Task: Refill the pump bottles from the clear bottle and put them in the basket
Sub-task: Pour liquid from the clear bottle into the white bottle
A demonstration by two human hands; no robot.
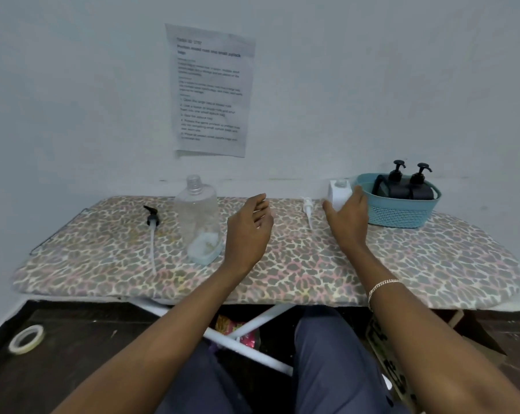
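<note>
On the leopard-print board we log the white bottle uncapped, presumably for refilling; our right hand reaches toward it with fingers spread, and our left hand is slack and empty.

An ironing board in a leopard-print cover carries, left to right, a black pump lying flat with its tube toward the near edge, an uncapped clear bottle standing upright, a white pump lying flat, an open white bottle by the wall, and a blue basket just beside it.
</note>
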